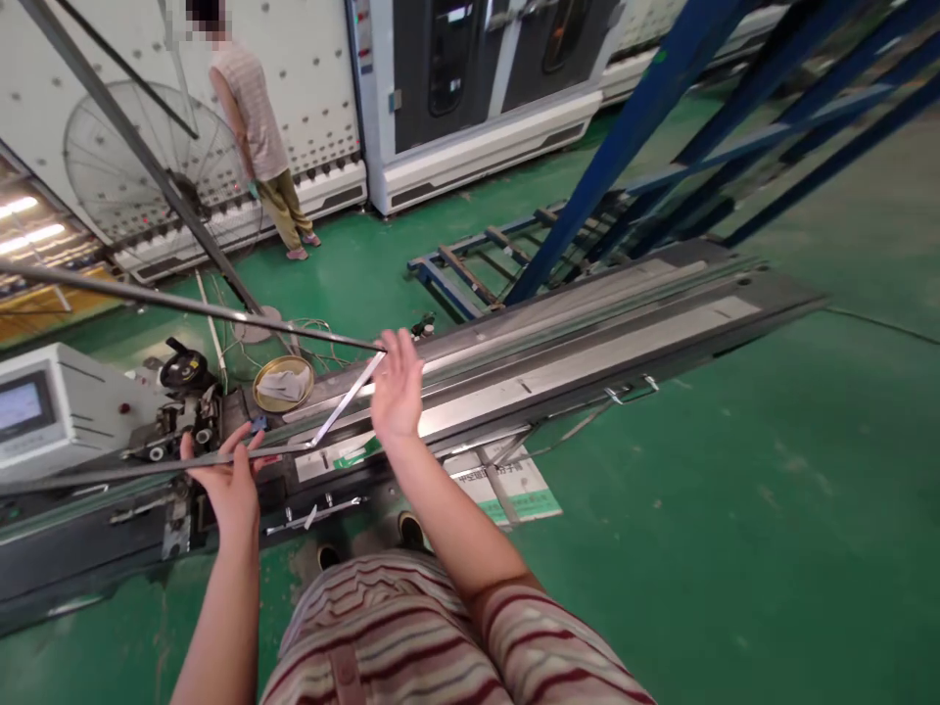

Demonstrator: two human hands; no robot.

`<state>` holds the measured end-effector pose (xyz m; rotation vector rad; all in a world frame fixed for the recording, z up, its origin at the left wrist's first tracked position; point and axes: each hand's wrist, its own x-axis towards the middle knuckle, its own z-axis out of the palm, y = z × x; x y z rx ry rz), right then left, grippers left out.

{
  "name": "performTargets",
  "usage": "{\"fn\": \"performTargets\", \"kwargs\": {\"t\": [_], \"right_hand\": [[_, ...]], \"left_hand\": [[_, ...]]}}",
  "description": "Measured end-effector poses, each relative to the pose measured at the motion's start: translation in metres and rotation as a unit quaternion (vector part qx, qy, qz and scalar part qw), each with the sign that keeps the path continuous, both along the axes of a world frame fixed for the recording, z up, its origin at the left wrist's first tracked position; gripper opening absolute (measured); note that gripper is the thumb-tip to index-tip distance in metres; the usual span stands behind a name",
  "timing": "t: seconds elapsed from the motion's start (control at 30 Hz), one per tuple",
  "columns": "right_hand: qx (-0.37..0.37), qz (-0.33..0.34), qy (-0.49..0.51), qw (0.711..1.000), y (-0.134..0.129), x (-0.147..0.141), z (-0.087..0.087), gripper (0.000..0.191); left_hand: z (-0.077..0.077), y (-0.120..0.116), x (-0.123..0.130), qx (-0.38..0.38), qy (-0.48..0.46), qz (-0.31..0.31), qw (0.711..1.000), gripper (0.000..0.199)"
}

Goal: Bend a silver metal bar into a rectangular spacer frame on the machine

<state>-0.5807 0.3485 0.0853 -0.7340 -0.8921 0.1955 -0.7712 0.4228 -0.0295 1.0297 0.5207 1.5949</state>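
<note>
Head view looks down on a long bending bench (661,333) running left-near to right-far across a green floor (734,509). Left hand (231,480) sits at the near-left end w/ fingers curled over a thin metal bar (110,470) (a spacer strip, by the look), which lies along the bench edge. Bar's long axis runs left-right, then turns up at a corner (312,446) just right of that hand. From there a short leg (345,397) slants up and far to the right hand (398,387). Right hand is open, palm flat, fingers spread, touching the strip's upper corner where another long run (183,305) heads off to the far left; can't tell if it pinches. So left hand holds the low run, right props the high one, frame between them. Control box (36,411) sits far left, a round dish (283,382) behind the strip. Another person (257,127) stands at the far machine.
</note>
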Motion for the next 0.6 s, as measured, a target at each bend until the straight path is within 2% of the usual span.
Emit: {"fn": "performTargets", "kwargs": {"t": [0.03,0.07,0.1,0.13,0.2,0.27,0.3,0.37,0.4,0.47,0.6], "right_hand": [[-0.027,-0.093,-0.087,0.992,-0.006,0.004,0.004,0.058],[-0.067,-0.179,-0.18,0.965,-0.012,0.009,0.01,0.064],[-0.124,-0.234,-0.275,0.924,-0.017,0.015,0.015,0.07],[-0.182,-0.256,-0.362,0.878,-0.019,0.023,0.02,0.07],[-0.272,-0.262,-0.468,0.799,-0.02,0.041,0.026,0.061],[-0.38,-0.272,-0.507,0.724,-0.016,0.058,0.025,0.045],[-0.432,-0.3,-0.509,0.681,-0.014,0.066,0.022,0.04],[-0.517,-0.359,-0.501,0.594,-0.009,0.082,0.014,0.038],[-0.548,-0.379,-0.493,0.56,-0.008,0.089,0.01,0.039],[-0.586,-0.388,-0.483,0.522,-0.005,0.104,0.001,0.038],[-0.605,-0.38,-0.482,0.507,0.002,0.129,-0.011,0.04]], "left_hand": [[-0.001,0.004,0.002,0.01,0.009,0.003,1.0,0.085],[-0.001,0.01,0.005,0.023,0.021,0.006,0.999,0.083],[-0.002,0.015,0.009,0.036,0.035,0.01,0.999,0.082],[-0.003,0.021,0.014,0.048,0.05,0.013,0.998,0.08],[-0.005,0.032,0.028,0.068,0.079,0.015,0.994,0.077],[-0.008,0.039,0.044,0.086,0.104,0.016,0.991,0.075],[-0.009,0.042,0.053,0.093,0.119,0.015,0.988,0.074],[-0.013,0.045,0.071,0.106,0.155,0.015,0.982,0.073],[-0.014,0.047,0.079,0.108,0.174,0.014,0.979,0.072],[-0.017,0.049,0.094,0.109,0.206,0.01,0.972,0.07],[-0.021,0.058,0.111,0.103,0.255,0.019,0.961,0.069]]}}
